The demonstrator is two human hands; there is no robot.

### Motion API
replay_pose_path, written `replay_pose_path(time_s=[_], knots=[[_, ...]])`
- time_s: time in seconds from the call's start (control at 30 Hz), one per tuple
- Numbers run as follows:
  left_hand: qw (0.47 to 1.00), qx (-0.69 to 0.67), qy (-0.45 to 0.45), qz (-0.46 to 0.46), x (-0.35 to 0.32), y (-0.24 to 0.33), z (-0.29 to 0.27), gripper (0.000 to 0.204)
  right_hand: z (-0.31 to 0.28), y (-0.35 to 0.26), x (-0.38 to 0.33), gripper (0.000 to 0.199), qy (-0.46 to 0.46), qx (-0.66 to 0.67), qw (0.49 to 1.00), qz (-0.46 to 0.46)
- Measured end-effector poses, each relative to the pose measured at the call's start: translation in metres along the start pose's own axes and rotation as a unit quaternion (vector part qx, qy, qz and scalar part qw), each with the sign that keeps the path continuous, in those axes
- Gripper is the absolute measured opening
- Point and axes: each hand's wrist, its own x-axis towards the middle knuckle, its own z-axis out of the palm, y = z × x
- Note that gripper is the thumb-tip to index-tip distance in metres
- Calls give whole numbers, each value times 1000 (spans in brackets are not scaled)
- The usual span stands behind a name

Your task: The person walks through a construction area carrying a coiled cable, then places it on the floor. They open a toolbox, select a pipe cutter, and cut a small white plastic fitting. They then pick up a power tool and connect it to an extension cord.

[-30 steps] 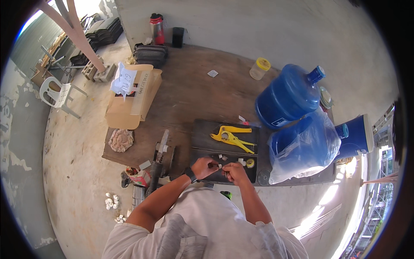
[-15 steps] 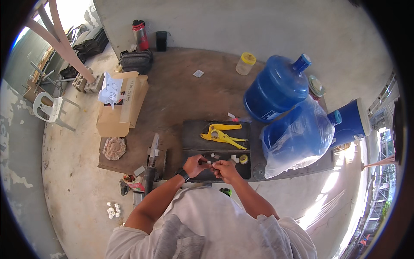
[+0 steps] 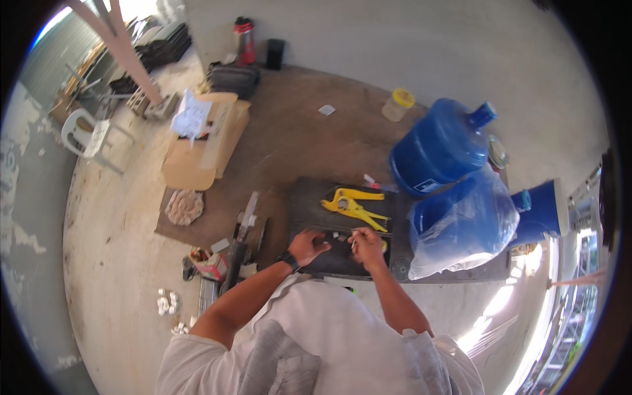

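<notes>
My left hand [image 3: 308, 247] is over the left part of a black open case [image 3: 316, 266], thumb and fingers curled toward each other, with a tiny pale bit at the tips that I cannot make out. A short way to its right, my right hand [image 3: 367, 247] pinches a small white piece [image 3: 355, 243]. Between the hands another small white piece [image 3: 336, 235] shows in the case. A yellow pipe cutter [image 3: 355, 207] lies on the case's far half. Behind my right fingers a yellow roll [image 3: 384, 245] is partly hidden.
Two blue water jugs [image 3: 438, 145], one bagged in plastic, crowd the table's right side. At left are a cardboard box [image 3: 191, 161], a crumpled cloth [image 3: 184, 207] and a long-bladed tool [image 3: 249, 214]. A yellow-lidded jar [image 3: 398, 105] stands at the back. White fittings [image 3: 167, 301] lie on the floor.
My hands have parted: the right moved right and the left shifted slightly right. The head view has turned, so the table and its things appear shifted right.
</notes>
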Motion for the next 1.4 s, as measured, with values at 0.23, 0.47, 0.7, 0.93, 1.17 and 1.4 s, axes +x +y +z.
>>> replay_pose_path(time_s=[0.23, 0.47, 0.7, 0.93, 1.17, 1.4], knots=[[982, -92, 167, -12, -21, 38, -66, 21, 50, -24, -5, 20, -51, -70, 995, -44], [966, -8, 250, -63, -75, -28, -183, 14, 157, -38, -8, 22, -244, -162, 953, -81], [949, -149, 195, -198, -105, -98, -188, 27, 229, -17, 33, 22, -208, -116, 970, 46], [902, -296, 193, -248, -55, -128, -154, 40, 243, 4, 37, 19, -212, -32, 973, 87], [885, -330, 149, -294, -44, -126, -152, 47, 242, 10, 37, 13, -200, 77, 962, 170], [886, -330, 127, -298, -44, -121, -162, 48, 238, 8, 52, 11, -209, 181, 903, 329]])
